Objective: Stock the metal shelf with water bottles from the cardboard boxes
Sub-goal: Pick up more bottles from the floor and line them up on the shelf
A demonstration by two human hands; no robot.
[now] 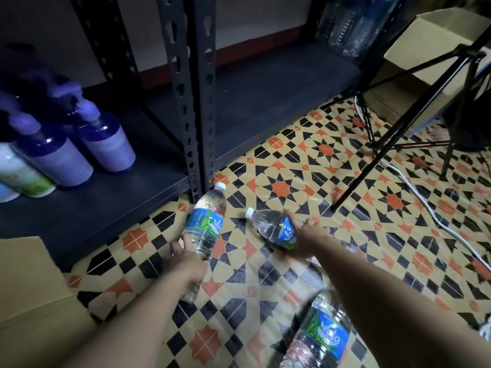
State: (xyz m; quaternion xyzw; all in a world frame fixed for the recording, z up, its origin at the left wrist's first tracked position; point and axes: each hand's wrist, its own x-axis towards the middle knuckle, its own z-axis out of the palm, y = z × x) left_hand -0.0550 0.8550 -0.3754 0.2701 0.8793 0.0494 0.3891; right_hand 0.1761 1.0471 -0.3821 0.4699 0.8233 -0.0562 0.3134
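Observation:
My left hand (pixel 187 261) grips a clear water bottle (pixel 206 221) with a blue and green label, cap pointing toward the shelf post. My right hand (pixel 308 239) holds a second water bottle (pixel 268 225) tilted with its white cap to the left. Both bottles hover just in front of the dark metal shelf (pixel 265 102), whose bottom board is bare in the middle. A third water bottle (pixel 318 335) lies at the bottom under my right forearm. A cardboard box (pixel 29 301) sits at the lower left, another cardboard box (pixel 430 46) at the upper right.
Purple pump bottles (pixel 106 139) and a white-green bottle (pixel 24 173) stand on the left shelf board. Wrapped water bottles (pixel 350 25) sit at the shelf's far right. A black tripod (pixel 398 123) and a white cable (pixel 438 219) cross the patterned tile floor on the right.

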